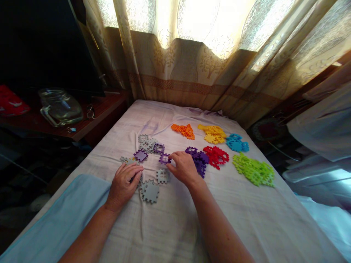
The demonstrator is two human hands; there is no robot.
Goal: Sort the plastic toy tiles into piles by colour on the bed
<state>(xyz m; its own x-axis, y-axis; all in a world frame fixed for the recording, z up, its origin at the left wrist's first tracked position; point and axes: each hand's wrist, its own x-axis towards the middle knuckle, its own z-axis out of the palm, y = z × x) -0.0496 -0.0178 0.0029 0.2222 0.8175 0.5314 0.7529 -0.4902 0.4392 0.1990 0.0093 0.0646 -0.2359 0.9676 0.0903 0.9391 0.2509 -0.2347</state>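
Note:
My right hand (184, 166) pinches the edge of a purple interlocking tile (164, 159) with a square cut-out. My left hand (124, 183) lies palm down over grey tiles (124, 160), its fingers stretched out and partly covering them. Between the hands are a grey window tile (162, 176) and a larger solid grey tile (150, 191) with notched edges. Beyond the left fingers sit a solid purple tile (140, 155), another purple frame tile (159, 148) and a grey pile (148, 144). A dark purple pile (201, 162) is partly hidden behind my right hand.
Sorted piles of orange (184, 130), yellow (213, 134), blue (237, 142), red (216, 156) and lime green (253, 170) pieces lie across the bed sheet (170, 233). A light blue cloth (74, 204) covers the left edge. A glass pitcher (61, 107) stands on the side table.

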